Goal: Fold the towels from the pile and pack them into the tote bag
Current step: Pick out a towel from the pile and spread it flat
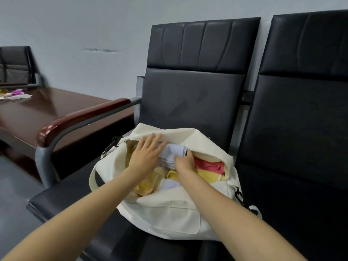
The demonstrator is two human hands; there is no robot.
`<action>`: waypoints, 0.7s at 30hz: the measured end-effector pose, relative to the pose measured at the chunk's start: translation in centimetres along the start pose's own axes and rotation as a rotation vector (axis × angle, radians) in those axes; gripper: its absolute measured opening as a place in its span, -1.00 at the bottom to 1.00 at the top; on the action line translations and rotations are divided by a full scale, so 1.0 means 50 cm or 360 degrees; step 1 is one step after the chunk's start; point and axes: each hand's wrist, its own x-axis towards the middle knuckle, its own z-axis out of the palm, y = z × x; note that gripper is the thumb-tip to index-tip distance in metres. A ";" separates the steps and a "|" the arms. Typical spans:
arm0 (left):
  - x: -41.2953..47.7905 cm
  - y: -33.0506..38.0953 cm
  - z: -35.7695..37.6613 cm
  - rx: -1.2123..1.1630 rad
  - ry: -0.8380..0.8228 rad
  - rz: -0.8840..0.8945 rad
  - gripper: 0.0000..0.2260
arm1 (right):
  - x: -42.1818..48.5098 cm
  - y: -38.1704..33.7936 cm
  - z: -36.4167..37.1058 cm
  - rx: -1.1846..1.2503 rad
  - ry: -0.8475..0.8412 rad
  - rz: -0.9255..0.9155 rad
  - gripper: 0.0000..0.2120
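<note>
Single head-worn view, angled forward and down, close over tote bag [169, 213]

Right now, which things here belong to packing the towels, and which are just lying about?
For the job: tote bag; white towel, pressed by left hand, held by right hand; pink towel; yellow towels.
Just lying about: wooden table; coloured scraps on it; neighbouring chair.
</note>
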 end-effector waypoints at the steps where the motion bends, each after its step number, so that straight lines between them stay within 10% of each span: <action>1: 0.004 -0.026 0.006 0.0118 -0.0131 0.0045 -0.43 | 0.000 -0.001 0.002 0.0006 0.0029 0.0019 -0.55; 21: 0.031 -0.097 0.027 0.0358 -0.0520 0.0109 -0.35 | 0.005 -0.041 0.001 -0.0280 -0.0279 0.0198 -0.52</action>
